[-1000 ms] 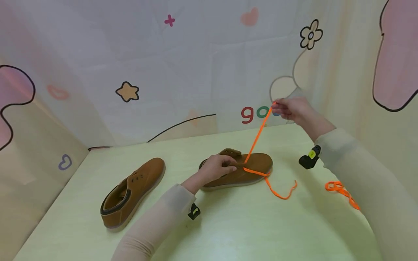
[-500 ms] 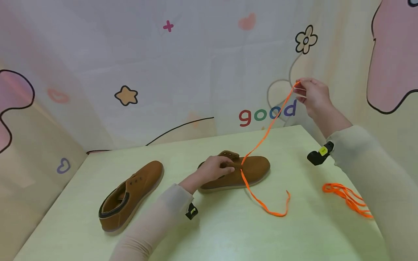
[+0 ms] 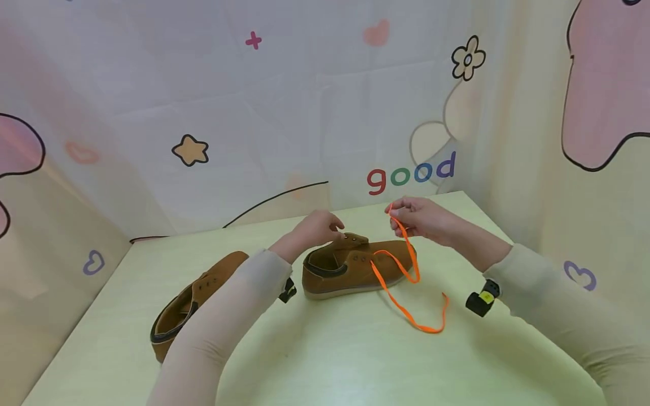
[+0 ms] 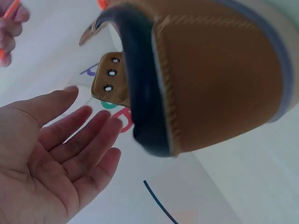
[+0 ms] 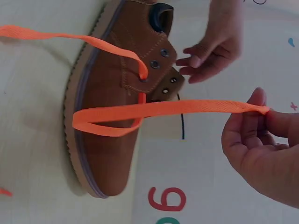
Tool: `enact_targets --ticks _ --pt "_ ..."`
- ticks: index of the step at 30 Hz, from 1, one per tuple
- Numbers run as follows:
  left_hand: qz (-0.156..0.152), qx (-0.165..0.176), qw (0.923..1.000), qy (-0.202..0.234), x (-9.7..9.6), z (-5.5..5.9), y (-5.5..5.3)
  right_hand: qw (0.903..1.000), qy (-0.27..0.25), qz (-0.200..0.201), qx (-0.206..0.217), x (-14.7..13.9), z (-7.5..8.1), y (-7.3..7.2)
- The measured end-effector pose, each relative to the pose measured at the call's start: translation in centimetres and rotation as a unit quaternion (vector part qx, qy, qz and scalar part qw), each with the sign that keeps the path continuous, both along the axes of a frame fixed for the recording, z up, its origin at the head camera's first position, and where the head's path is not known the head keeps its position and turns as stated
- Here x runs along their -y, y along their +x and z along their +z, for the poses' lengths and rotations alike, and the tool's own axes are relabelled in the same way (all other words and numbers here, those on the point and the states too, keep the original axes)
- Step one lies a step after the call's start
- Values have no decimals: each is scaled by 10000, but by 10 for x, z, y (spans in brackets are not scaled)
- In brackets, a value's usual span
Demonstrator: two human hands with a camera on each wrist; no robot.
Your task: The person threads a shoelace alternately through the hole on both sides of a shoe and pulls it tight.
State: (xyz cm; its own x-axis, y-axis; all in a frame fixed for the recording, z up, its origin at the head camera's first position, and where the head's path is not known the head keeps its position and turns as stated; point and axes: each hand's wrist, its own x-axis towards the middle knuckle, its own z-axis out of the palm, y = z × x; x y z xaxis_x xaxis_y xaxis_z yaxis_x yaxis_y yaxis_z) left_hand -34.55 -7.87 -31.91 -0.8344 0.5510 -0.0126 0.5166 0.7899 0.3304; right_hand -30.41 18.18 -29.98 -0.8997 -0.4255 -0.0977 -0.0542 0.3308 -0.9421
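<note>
A brown shoe (image 3: 330,285) lies on the table with its toe to the right. An orange shoelace (image 3: 406,313) runs through the toe-end eyelet of its near flap. One end trails onto the table; the other part loops over the toe up to my right hand (image 3: 424,217), whose thumb and fingers pinch its tip in the right wrist view. My left hand (image 3: 313,230) hovers by the far eyelet flap (image 4: 111,77), holding nothing, fingers loosely bent. In the left wrist view the shoe's heel (image 4: 215,84) fills the upper right.
A second brown shoe (image 3: 223,270), no lace in the eyelets that show, stands to the left, partly behind my left sleeve (image 3: 218,332). A printed curtain (image 3: 284,113) rises behind the table (image 3: 325,349).
My left hand has let go of the near flap and moved up to the far one. My right hand has drawn the lace up and right, then come back down left, leaving it slack.
</note>
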Motion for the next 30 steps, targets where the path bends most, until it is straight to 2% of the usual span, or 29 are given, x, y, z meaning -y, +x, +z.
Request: enact_targets --ticks 3,6,8,11,16,21,30 --pt "-42 -5 9994 -355 -6 4 -7 9981 596 27 -121 11 -19 -10" --pt "-48 80 9979 -645 -13 7 -12 9913 1275 -94 -312 20 -34 -21" --pt "-20 175 9969 -762 -16 8 -15 9844 1681 -154 -488 26 -42 -26" --pt "58 398 9962 -773 -20 10 -17 9772 2025 -184 -611 35 -52 -31" --pt "70 620 9952 -754 -21 11 -24 9740 2130 -284 -719 45 -63 -32" --pt "105 727 9943 -769 -21 13 -29 9741 2044 -538 -806 51 -66 -33" --pt "143 850 9938 -701 -21 12 -29 9708 2012 -1018 -817 60 -76 -39"
